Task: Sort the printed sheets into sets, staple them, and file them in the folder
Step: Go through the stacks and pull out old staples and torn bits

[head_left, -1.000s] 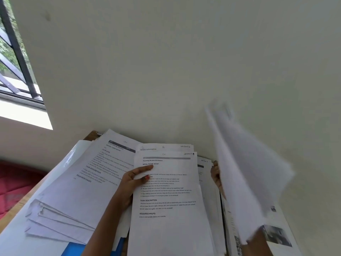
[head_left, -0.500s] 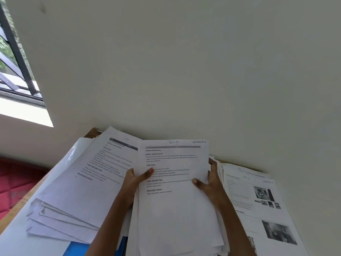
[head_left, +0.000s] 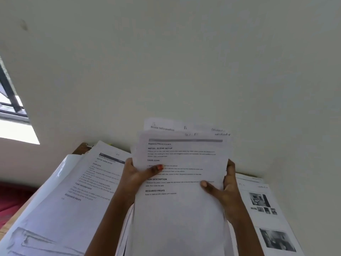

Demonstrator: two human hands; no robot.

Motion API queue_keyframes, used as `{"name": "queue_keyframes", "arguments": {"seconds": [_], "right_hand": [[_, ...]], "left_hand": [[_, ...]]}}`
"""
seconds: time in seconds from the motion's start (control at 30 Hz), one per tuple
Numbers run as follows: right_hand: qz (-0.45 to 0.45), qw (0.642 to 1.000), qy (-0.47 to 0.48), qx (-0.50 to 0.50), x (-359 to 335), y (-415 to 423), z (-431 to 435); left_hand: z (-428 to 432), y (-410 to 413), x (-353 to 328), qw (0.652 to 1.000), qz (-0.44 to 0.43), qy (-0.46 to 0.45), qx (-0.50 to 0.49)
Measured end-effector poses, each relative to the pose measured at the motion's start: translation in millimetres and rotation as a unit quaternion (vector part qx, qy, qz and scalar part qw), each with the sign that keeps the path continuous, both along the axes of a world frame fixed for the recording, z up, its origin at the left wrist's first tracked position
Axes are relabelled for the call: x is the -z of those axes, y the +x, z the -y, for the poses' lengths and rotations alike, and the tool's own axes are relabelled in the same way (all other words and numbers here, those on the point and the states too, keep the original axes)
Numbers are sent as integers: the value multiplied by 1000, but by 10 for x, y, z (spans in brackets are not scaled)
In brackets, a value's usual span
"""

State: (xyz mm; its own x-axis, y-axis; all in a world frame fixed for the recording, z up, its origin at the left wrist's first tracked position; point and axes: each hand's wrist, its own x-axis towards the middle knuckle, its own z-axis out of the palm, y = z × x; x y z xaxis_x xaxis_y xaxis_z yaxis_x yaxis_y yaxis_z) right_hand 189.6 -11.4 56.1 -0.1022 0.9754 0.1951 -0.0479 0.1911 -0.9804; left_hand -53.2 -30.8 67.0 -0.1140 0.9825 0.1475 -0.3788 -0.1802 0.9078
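Printed sheets stand as a thick bundle in the lower middle of the frame, tilted toward the camera, with a second page peeking out above the top edge. The left hand grips the bundle's left edge, its thumb across the front page. The right hand grips the right edge the same way, with its thumb on the print. Both hands are closed around the paper, so neither is free.

This looks like the sorting step: the front page is probably being read (its heading is too blurred to make out) to decide which set it joins. The next move likely calls for one hand to let go, peel off the top page alone and lay it on the matching pile without dragging the page beneath.

A fanned pile of text pages fills the lower left, partly on a glossy white cover that may or may not be the folder. Pages with photos lie at the lower right, just beside the right wrist. A corner of the wooden table shows beyond the left pile, against the pale wall. A window sits at the left edge, with something red below it. No stapler is in view, and paper crowds the table on both sides.
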Motion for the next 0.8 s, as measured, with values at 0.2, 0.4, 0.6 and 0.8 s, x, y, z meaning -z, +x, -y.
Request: {"name": "queue_keyframes", "arguments": {"seconds": [0.2,0.4,0.6,0.8], "right_hand": [[-29,977,200,65,-626,-15,23],[19,988,122,97,-216,57,-16],[10,997,3,72,207,146,-107],[-18,996,37,85,145,182,-158]], "left_hand": [[-54,82,-637,983,-80,165,-25],[-79,131,-289,971,-154,171,-64],[-53,134,43,975,-175,128,-58],[-46,179,-81,970,-174,163,-49]]}}
